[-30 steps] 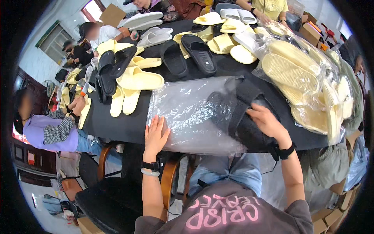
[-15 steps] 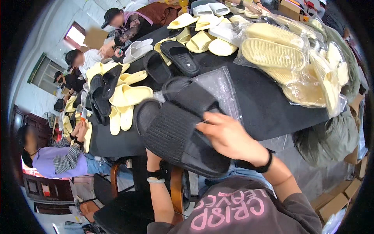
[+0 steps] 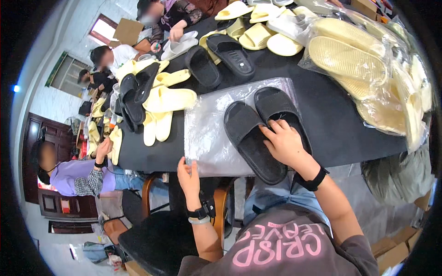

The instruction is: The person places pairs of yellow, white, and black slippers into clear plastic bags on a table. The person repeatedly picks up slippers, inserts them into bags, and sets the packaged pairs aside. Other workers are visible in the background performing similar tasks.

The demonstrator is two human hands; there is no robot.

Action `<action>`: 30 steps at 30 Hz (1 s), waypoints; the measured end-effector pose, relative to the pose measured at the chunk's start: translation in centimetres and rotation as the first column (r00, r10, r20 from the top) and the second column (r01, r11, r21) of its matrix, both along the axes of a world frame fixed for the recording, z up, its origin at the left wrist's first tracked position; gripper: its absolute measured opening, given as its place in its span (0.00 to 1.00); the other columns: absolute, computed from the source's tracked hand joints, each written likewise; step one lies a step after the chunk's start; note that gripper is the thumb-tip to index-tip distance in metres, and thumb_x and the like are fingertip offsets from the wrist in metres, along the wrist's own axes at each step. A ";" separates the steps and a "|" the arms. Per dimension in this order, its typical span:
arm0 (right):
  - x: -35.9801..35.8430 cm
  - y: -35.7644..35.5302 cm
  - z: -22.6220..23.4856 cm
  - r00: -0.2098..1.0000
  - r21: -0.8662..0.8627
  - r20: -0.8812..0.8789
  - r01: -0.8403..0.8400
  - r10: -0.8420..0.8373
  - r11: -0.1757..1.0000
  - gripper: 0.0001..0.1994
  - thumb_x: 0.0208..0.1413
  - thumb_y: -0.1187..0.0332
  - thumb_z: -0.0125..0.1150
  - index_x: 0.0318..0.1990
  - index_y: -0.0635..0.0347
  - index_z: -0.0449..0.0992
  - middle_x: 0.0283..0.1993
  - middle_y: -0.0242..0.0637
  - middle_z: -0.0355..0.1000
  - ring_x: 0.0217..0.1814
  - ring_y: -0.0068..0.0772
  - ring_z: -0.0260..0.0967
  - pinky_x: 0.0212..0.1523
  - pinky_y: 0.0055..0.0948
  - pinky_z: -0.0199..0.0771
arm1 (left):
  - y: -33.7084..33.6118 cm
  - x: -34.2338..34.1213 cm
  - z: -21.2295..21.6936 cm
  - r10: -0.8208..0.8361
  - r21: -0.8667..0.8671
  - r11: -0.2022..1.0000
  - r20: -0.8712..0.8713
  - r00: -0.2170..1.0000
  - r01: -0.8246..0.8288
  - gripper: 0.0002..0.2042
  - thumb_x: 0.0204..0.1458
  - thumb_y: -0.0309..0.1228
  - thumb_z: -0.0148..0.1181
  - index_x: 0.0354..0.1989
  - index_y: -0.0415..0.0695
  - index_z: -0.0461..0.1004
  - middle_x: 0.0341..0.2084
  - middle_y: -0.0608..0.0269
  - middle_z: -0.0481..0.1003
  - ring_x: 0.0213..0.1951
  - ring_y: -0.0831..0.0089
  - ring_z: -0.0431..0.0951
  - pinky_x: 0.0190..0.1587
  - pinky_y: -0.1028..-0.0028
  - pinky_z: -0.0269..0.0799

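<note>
Black slippers (image 3: 261,161) lowered over clear bag (image 3: 207,124) at near edge of surface (image 3: 331,124), clasped together by right hand (image 3: 287,143), presumably so they stay paired; left hand (image 3: 189,180) unclenched.

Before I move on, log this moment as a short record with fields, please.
Left hand: open, by the near-left corner of a clear plastic bag; contact unclear
Right hand: grip at the straps of paired black slides
Paired black slides: overlapping the bag
Surface: black table
Right side: bagged pale-yellow slides
Upper left: unbagged pale-yellow slides, other black slides
</note>
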State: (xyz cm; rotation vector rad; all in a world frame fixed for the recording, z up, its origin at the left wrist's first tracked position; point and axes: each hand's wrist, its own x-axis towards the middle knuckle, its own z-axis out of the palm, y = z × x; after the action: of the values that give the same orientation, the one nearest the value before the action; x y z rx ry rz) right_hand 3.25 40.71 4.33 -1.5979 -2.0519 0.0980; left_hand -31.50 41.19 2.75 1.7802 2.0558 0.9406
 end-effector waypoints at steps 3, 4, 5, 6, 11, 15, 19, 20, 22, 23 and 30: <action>0.0 0.1 -0.1 1.000 0.030 -0.018 0.005 -0.004 1.000 0.23 0.50 0.63 0.64 0.56 0.50 0.73 0.58 0.38 0.69 0.57 0.40 0.67 0.48 0.41 0.75 | -1.3 0.1 -0.1 0.047 -0.176 0.983 0.523 0.851 0.054 0.19 0.61 0.28 0.55 0.59 0.37 0.64 0.25 0.69 0.71 0.26 0.80 0.68 0.32 0.79 0.65; 0.1 0.1 -0.1 1.000 0.035 -0.021 0.009 -0.008 0.999 0.23 0.50 0.63 0.64 0.56 0.50 0.73 0.57 0.38 0.69 0.57 0.40 0.67 0.47 0.40 0.75 | -1.7 -0.1 -0.2 0.041 -0.145 0.988 0.612 0.790 0.061 0.18 0.61 0.27 0.55 0.59 0.37 0.64 0.25 0.69 0.71 0.26 0.80 0.68 0.32 0.79 0.65; 0.3 0.2 -0.2 0.999 0.065 -0.035 0.005 -0.003 0.998 0.23 0.49 0.63 0.65 0.56 0.49 0.73 0.57 0.38 0.70 0.57 0.40 0.67 0.46 0.40 0.75 | -1.8 -0.3 -0.3 0.025 -0.106 0.992 0.697 0.717 0.068 0.18 0.61 0.26 0.55 0.59 0.37 0.64 0.26 0.68 0.71 0.26 0.80 0.68 0.32 0.79 0.65; 0.3 0.3 -0.3 0.999 0.070 -0.043 -0.002 0.005 0.998 0.23 0.49 0.64 0.65 0.56 0.49 0.74 0.57 0.38 0.70 0.57 0.39 0.67 0.46 0.40 0.75 | -1.8 -0.5 -0.4 0.005 -0.066 0.995 0.772 0.636 0.072 0.18 0.60 0.25 0.55 0.58 0.37 0.64 0.26 0.67 0.71 0.26 0.80 0.68 0.31 0.79 0.64; 0.2 0.2 -0.3 0.998 0.077 -0.062 -0.014 0.019 0.997 0.23 0.49 0.64 0.64 0.56 0.50 0.74 0.57 0.37 0.70 0.57 0.39 0.67 0.46 0.39 0.75 | -1.8 -3.1 -1.0 0.049 -0.078 0.996 0.866 0.497 0.038 0.17 0.59 0.20 0.54 0.56 0.36 0.65 0.25 0.68 0.70 0.26 0.80 0.69 0.30 0.79 0.64; 0.2 0.2 -0.1 0.999 0.059 -0.049 -0.010 0.013 0.998 0.23 0.50 0.63 0.64 0.56 0.51 0.73 0.57 0.37 0.69 0.57 0.38 0.67 0.46 0.39 0.75 | -1.0 -4.1 -0.2 -0.141 -0.142 0.975 0.203 0.969 0.171 0.18 0.55 0.20 0.56 0.56 0.39 0.68 0.25 0.68 0.70 0.26 0.80 0.67 0.31 0.79 0.65; 0.3 0.2 -0.4 0.999 0.052 -0.046 -0.011 0.013 0.999 0.23 0.50 0.63 0.64 0.56 0.51 0.73 0.58 0.37 0.69 0.58 0.38 0.66 0.46 0.39 0.75 | 4.3 -4.3 4.2 -0.216 0.023 0.975 -0.167 0.962 0.223 0.21 0.52 0.22 0.61 0.56 0.41 0.71 0.22 0.64 0.68 0.25 0.75 0.67 0.32 0.74 0.68; 0.5 0.2 -0.5 0.999 0.055 -0.041 -0.008 0.010 0.998 0.23 0.50 0.63 0.64 0.56 0.50 0.73 0.58 0.37 0.69 0.58 0.38 0.66 0.46 0.39 0.75 | 6.6 -3.3 5.6 -0.255 0.061 0.962 -0.156 0.954 0.267 0.21 0.52 0.23 0.63 0.56 0.41 0.71 0.22 0.65 0.67 0.25 0.76 0.67 0.33 0.74 0.68; 0.5 0.2 -0.5 0.999 0.062 -0.036 0.000 0.002 0.998 0.23 0.50 0.63 0.64 0.56 0.50 0.73 0.58 0.37 0.69 0.58 0.38 0.66 0.46 0.39 0.75 | 11.4 -1.5 6.6 -0.323 0.080 0.940 -0.107 0.941 0.331 0.19 0.55 0.26 0.63 0.55 0.40 0.71 0.22 0.67 0.67 0.26 0.76 0.66 0.33 0.75 0.67; 0.5 0.2 -0.6 0.999 0.065 -0.032 0.007 -0.005 0.998 0.24 0.49 0.63 0.64 0.56 0.49 0.73 0.58 0.37 0.69 0.58 0.38 0.66 0.46 0.39 0.75 | 13.7 0.0 6.9 -0.400 0.118 0.907 -0.063 0.914 0.405 0.18 0.56 0.27 0.63 0.54 0.38 0.71 0.24 0.68 0.69 0.27 0.78 0.68 0.34 0.76 0.67; 0.3 0.1 -0.3 0.999 0.053 -0.051 0.001 0.002 0.999 0.23 0.49 0.63 0.64 0.56 0.49 0.74 0.59 0.37 0.69 0.58 0.38 0.66 0.47 0.40 0.75 | 25.4 1.1 3.1 -0.170 -0.113 0.969 0.329 0.929 0.218 0.11 0.53 0.32 0.66 0.39 0.38 0.79 0.27 0.66 0.77 0.30 0.79 0.73 0.36 0.78 0.70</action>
State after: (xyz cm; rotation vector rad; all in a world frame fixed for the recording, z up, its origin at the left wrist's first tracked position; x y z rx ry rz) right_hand 3.54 40.80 4.00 -1.5466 -1.9996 0.0832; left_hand -30.39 66.64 5.80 1.5999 1.6704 0.9207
